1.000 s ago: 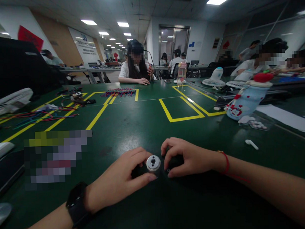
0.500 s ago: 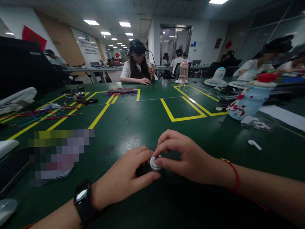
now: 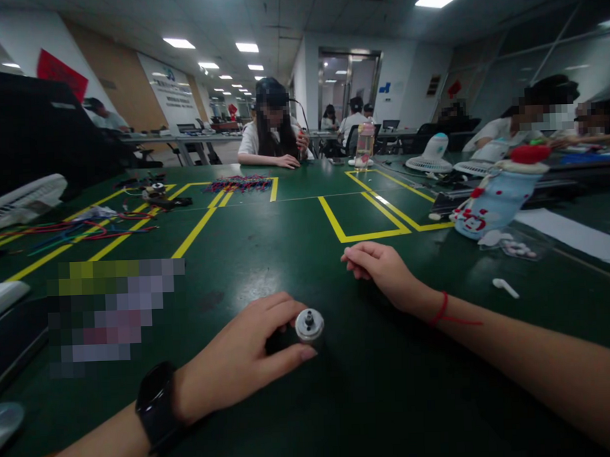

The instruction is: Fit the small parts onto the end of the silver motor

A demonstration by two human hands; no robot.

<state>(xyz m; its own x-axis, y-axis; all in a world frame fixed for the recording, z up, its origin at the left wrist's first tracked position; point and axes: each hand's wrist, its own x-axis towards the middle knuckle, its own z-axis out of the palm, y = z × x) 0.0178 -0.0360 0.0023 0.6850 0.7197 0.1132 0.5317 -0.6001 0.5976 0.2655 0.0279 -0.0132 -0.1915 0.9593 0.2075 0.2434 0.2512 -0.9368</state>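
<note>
**Left hand on the motor, right hand clear of it**

Your left hand (image 3: pixel 239 354) is gripping a small black motor (image 3: pixel 303 330) near the near edge of the green tabletop (image 3: pixel 296 255), thumb and fingers wrapping its dark body — the silver round end with its short shaft is facing up and toward you. The motor is sitting on the tabletop, not lifted.

Your right hand (image 3: pixel 381 269) is resting farther in on the tabletop, well apart from the motor, fingers curling loosely inward (whether anything small is lying inside them cannot be told).

Toward the right edge, a white earbud (image 3: pixel 504 287) is lying alone, and beyond it a blue-and-white bottle (image 3: pixel 494 198) with a red top is leaning over. Toward the far left corner, coloured wires (image 3: pixel 79 231) are lying spread across the yellow tape lines — a person across the table is sitting at the far edge.
</note>
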